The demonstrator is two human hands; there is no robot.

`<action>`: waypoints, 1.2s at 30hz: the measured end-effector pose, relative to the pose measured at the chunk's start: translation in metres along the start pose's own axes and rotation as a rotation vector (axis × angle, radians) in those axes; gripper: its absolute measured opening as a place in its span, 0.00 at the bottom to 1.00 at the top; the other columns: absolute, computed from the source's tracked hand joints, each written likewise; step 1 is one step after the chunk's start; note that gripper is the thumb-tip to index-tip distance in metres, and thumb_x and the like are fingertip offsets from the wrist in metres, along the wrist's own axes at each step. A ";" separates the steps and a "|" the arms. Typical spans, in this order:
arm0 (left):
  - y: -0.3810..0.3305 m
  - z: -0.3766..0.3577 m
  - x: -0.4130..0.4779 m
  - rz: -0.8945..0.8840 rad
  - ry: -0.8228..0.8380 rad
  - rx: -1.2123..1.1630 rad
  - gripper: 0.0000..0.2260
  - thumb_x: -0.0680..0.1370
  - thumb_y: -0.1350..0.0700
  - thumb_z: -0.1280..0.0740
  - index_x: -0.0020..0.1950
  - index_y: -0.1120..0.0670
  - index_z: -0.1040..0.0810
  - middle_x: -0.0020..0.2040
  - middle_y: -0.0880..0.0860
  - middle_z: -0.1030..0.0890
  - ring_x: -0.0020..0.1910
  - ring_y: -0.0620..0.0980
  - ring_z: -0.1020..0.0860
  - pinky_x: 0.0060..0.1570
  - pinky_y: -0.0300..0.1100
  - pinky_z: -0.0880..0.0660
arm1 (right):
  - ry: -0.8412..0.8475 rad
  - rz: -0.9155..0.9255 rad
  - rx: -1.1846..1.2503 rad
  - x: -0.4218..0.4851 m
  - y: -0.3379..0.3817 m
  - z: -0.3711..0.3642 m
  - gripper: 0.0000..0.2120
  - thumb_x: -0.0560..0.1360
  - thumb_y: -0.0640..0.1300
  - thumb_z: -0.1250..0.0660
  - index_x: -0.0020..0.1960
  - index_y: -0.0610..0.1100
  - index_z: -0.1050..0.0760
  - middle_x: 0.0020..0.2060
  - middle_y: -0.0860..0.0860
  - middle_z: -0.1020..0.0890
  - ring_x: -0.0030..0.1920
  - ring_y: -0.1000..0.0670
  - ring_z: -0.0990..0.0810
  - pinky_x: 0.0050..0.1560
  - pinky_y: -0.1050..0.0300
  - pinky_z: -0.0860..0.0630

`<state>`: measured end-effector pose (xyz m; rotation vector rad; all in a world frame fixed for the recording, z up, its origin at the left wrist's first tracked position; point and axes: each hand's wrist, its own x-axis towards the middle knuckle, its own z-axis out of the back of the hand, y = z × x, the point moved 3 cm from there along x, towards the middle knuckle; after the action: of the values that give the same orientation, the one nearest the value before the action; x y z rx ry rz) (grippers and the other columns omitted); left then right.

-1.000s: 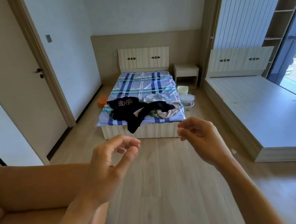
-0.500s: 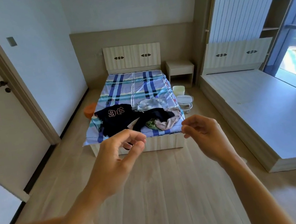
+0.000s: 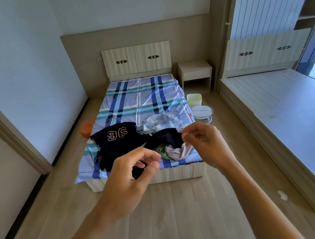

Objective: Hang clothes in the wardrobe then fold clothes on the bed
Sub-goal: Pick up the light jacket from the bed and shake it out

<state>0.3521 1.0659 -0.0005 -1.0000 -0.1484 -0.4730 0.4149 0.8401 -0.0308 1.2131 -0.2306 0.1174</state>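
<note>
Heaped at foot of blue plaid-sheeted bed (image 3: 141,97): navy cloth jersey numbered 96 (image 3: 115,143), pale crumpled garments (image 3: 159,122). Probably light, limp; pinch at shoulder seams. Holding nothing in loosely curled left grip (image 3: 132,175) or right grip (image 3: 206,145).

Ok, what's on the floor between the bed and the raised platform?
Head view: a pale bin and a white round item, close beside the bed, clear of the platform.
</note>
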 end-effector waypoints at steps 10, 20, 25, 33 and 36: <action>0.117 -0.004 0.202 0.005 0.025 -0.012 0.08 0.78 0.49 0.35 0.53 0.46 0.18 0.50 0.44 0.16 0.54 0.49 0.18 0.55 0.50 0.23 | -0.008 -0.081 -0.044 0.209 -0.071 -0.010 0.02 0.77 0.42 0.30 0.49 0.44 0.18 0.40 0.49 0.14 0.41 0.51 0.15 0.48 0.54 0.18; 0.226 -0.014 0.412 0.010 0.131 -0.026 0.08 0.79 0.48 0.35 0.52 0.48 0.17 0.48 0.44 0.16 0.53 0.49 0.18 0.56 0.50 0.22 | -0.038 -0.163 -0.067 0.397 -0.146 -0.025 0.02 0.76 0.40 0.29 0.48 0.43 0.18 0.40 0.48 0.14 0.40 0.46 0.15 0.49 0.47 0.18; 0.282 -0.045 0.512 0.065 0.183 0.007 0.12 0.78 0.44 0.36 0.52 0.48 0.17 0.48 0.43 0.16 0.53 0.46 0.19 0.54 0.46 0.23 | -0.032 -0.245 -0.038 0.480 -0.205 -0.023 0.02 0.76 0.40 0.30 0.48 0.43 0.19 0.39 0.48 0.15 0.41 0.44 0.15 0.49 0.48 0.18; 0.376 -0.105 0.641 0.219 0.220 0.037 0.11 0.77 0.48 0.35 0.53 0.50 0.17 0.47 0.44 0.17 0.50 0.43 0.20 0.53 0.43 0.23 | 0.120 -0.276 -0.068 0.613 -0.301 -0.030 0.02 0.77 0.40 0.30 0.47 0.45 0.20 0.39 0.51 0.16 0.40 0.49 0.15 0.48 0.47 0.18; 0.424 -0.120 0.672 0.251 0.240 0.073 0.10 0.77 0.49 0.34 0.52 0.52 0.17 0.47 0.43 0.17 0.50 0.42 0.20 0.51 0.40 0.24 | 0.140 -0.315 -0.090 0.652 -0.342 -0.037 0.02 0.77 0.41 0.30 0.48 0.46 0.20 0.41 0.49 0.15 0.41 0.49 0.15 0.47 0.48 0.18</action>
<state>1.1284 0.9444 -0.1697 -0.8688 0.1726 -0.3511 1.1246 0.7339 -0.1997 1.1327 0.0777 -0.0815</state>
